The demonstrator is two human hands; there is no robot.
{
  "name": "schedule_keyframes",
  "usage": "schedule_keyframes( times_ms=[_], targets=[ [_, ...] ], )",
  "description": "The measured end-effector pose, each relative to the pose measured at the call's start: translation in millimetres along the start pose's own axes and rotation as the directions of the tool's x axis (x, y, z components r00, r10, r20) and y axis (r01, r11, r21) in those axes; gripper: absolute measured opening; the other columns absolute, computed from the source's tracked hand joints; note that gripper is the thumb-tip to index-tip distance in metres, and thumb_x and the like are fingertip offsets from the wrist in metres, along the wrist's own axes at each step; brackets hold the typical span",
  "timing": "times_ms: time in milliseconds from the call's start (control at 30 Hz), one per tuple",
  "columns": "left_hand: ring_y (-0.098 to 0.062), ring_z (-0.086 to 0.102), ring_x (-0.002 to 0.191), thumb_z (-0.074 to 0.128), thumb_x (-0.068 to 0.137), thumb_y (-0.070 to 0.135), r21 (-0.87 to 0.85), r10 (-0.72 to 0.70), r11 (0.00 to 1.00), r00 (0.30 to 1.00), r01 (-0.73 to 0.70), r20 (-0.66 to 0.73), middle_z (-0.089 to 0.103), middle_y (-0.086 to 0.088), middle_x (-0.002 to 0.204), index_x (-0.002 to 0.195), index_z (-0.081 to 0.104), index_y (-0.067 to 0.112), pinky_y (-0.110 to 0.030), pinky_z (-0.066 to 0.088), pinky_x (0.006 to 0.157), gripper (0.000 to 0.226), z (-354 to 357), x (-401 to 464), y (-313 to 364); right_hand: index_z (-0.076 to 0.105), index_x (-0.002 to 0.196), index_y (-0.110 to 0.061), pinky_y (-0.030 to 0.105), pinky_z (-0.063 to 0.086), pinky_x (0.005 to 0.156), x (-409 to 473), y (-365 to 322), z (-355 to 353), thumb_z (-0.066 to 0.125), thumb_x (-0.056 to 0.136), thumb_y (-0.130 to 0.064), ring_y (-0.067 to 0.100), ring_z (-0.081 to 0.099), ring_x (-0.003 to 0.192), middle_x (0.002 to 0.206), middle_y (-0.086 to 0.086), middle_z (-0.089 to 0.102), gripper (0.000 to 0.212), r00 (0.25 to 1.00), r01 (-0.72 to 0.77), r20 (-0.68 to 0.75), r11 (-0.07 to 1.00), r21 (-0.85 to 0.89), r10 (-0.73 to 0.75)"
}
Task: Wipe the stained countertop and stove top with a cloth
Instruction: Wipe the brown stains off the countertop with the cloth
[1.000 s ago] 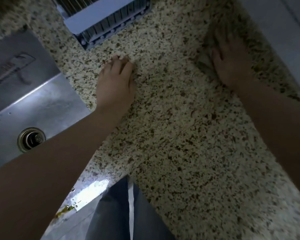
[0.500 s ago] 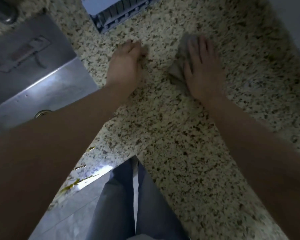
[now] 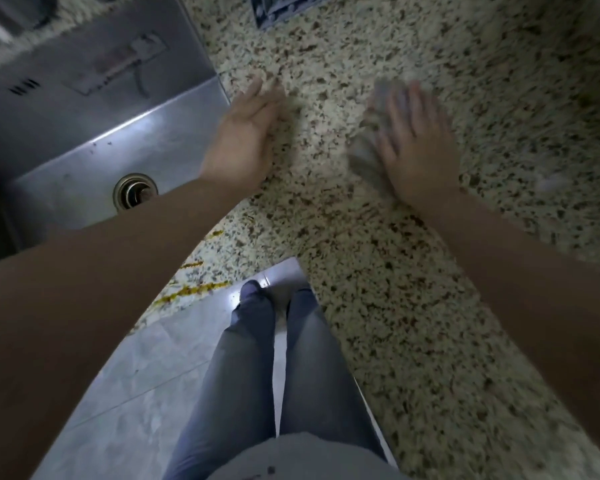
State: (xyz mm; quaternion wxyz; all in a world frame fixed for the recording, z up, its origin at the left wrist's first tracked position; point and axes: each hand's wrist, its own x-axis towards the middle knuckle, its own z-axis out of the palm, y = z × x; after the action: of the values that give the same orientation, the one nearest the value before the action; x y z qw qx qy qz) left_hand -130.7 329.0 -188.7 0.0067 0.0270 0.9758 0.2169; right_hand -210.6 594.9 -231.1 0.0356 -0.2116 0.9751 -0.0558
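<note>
Where right hand presses: cloth.

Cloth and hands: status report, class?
Right hand flat on cloth, pressing it to countertop. Left hand open, resting by sink. Yellow stains near front edge unwiped.

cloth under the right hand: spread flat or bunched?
Bunched. The cloth sits as a crumpled grey wad under the right hand, pressed on the countertop.

Count, head view: two hands, left grip and right grip. One grey cloth, under the right grip. One speckled desk. One steel sink, left of the left grip, with one drain. Yellow streaks near the desk edge: at least three.
</note>
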Motion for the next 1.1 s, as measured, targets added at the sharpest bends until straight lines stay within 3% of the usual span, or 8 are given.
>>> schedule_keyframes(
  times_ms=[100, 333, 467, 600, 733, 900, 1000, 1100],
  targets=[
    [-0.037, 0.03, 0.149, 0.04, 0.097, 0.011, -0.014, 0.036, 0.999, 0.998, -0.035, 0.052, 0.049, -0.015, 0.152, 0.141, 0.054, 0.004, -0.053, 0.024, 0.123, 0.047, 11, -12, 5, 0.017, 0.164, -0.015, 0.053, 0.012, 0.127, -72, -24, 8, 0.011, 0.11, -0.047, 0.039, 0.012, 0.157, 0.171, 0.017, 0.014, 0.063, 0.992, -0.115, -0.054, 0.993, -0.004, 0.115],
    [-0.039, 0.033, 0.148, 0.037, 0.086, -0.004, -0.106, 0.137, 0.986, 0.987, -0.127, 0.085, 0.053, -0.017, 0.147, 0.127, 0.063, 0.003, -0.058, 0.026, 0.121, 0.049, 32, -37, 27, 0.033, 0.16, -0.012, 0.053, 0.022, 0.125, -162, -75, 19, 0.025, 0.111, -0.046, 0.036, 0.024, 0.155, 0.166, 0.018, 0.028, 0.06, 0.971, 0.233, 0.029, 0.97, 0.073, -0.236],
    [-0.034, 0.024, 0.152, 0.04, 0.08, -0.016, -0.167, 0.129, 0.979, 0.988, -0.114, 0.087, 0.045, -0.012, 0.155, 0.138, 0.057, 0.01, -0.053, 0.021, 0.124, 0.066, 25, -57, 33, 0.029, 0.158, -0.003, 0.063, 0.028, 0.119, -128, 9, 3, -0.002, 0.105, -0.061, 0.048, 0.028, 0.15, 0.16, 0.029, 0.032, 0.085, 0.991, -0.134, -0.017, 0.987, -0.09, 0.133],
    [-0.031, 0.025, 0.152, 0.038, 0.078, -0.019, -0.216, 0.14, 0.968, 0.989, -0.128, 0.039, 0.042, -0.011, 0.157, 0.14, 0.054, 0.007, -0.049, 0.021, 0.125, 0.069, 21, -81, 30, 0.027, 0.162, -0.011, 0.057, 0.014, 0.126, -141, 3, 16, 0.005, 0.109, -0.052, 0.042, 0.018, 0.155, 0.168, 0.02, 0.022, 0.071, 0.778, -0.615, -0.111, 0.785, 0.068, 0.619],
    [-0.025, 0.03, 0.15, 0.039, 0.08, -0.018, -0.287, 0.079, 0.955, 0.997, -0.072, 0.012, 0.045, -0.007, 0.155, 0.138, 0.056, 0.011, -0.042, 0.022, 0.126, 0.067, 12, -106, 19, 0.044, 0.153, -0.003, 0.058, 0.024, 0.123, -173, -97, 44, 0.032, 0.111, -0.03, 0.047, 0.035, 0.147, 0.158, 0.026, 0.04, 0.051, 0.829, -0.51, -0.208, 0.855, 0.099, 0.519],
    [-0.021, 0.036, 0.147, 0.042, 0.084, -0.013, -0.371, 0.015, 0.928, 0.999, -0.025, -0.032, 0.048, -0.004, 0.152, 0.135, 0.057, 0.015, -0.037, 0.027, 0.124, 0.06, -14, -139, -1, 0.046, 0.15, -0.001, 0.05, 0.018, 0.127, -197, -166, 52, 0.024, 0.112, -0.028, 0.038, 0.029, 0.153, 0.161, 0.019, 0.038, 0.052, 0.898, -0.361, -0.158, 0.892, 0.272, 0.411],
    [-0.023, 0.049, 0.135, 0.043, 0.088, -0.011, -0.439, -0.053, 0.898, 0.997, 0.024, -0.054, 0.053, -0.005, 0.145, 0.132, 0.059, 0.012, -0.036, 0.038, 0.115, 0.051, -31, -158, -12, 0.045, 0.151, 0.0, 0.043, 0.018, 0.128, -198, -178, 35, 0.027, 0.111, -0.023, 0.032, 0.028, 0.154, 0.161, 0.016, 0.039, 0.049, 0.82, -0.443, -0.08, 0.718, 0.537, 0.567],
    [-0.017, 0.058, 0.118, 0.044, 0.093, -0.006, -0.473, -0.116, 0.876, 0.993, 0.099, -0.008, 0.06, -0.006, 0.133, 0.132, 0.059, 0.015, -0.019, 0.043, 0.098, 0.047, -51, -178, -19, 0.046, 0.15, 0.001, 0.038, 0.031, 0.122, -185, -196, 9, 0.026, 0.111, -0.033, 0.03, 0.043, 0.146, 0.155, 0.019, 0.048, 0.056, 0.62, -0.495, 0.053, 0.338, 0.801, 0.783]
  ],
)
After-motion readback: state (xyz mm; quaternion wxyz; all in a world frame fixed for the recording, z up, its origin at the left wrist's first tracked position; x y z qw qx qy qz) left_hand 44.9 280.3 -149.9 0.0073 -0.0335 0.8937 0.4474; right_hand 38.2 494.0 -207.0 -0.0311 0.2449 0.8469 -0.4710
